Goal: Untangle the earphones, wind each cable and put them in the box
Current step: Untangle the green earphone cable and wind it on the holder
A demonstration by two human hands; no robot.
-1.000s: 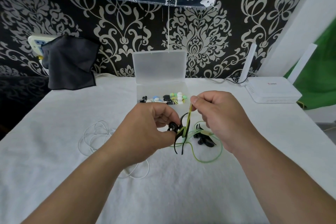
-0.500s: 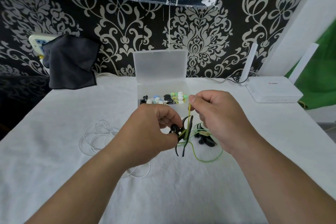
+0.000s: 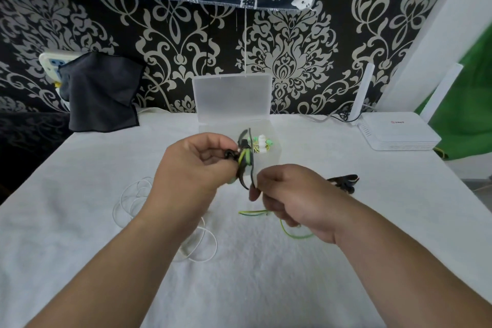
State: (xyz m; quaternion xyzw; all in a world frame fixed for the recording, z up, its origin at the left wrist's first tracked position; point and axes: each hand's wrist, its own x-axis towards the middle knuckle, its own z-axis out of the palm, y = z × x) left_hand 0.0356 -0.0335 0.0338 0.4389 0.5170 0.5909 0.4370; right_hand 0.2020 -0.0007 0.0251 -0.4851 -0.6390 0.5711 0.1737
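Note:
My left hand (image 3: 197, 165) pinches a black and green earbud (image 3: 243, 157) with its ear hook, raised in front of the box. Just below and right of it, my right hand (image 3: 292, 194) is closed on the green cable (image 3: 253, 212), which trails under that hand onto the cloth. The pair's other black earbud (image 3: 344, 181) lies to the right of my right wrist. A white earphone cable (image 3: 133, 200) lies in loose loops under my left forearm. The clear plastic box (image 3: 275, 153) stands open, lid upright, with several wound earphones inside.
A white cloth covers the table (image 3: 266, 287). A white router (image 3: 396, 130) with two antennas sits at the back right. A dark cloth (image 3: 101, 93) hangs over a power strip at the back left. The patterned wall stands right behind the box.
My left hand has lifted the earbud up toward the box. My right hand has dropped lower and toward me along the green cable. The other earbud now lies farther right.

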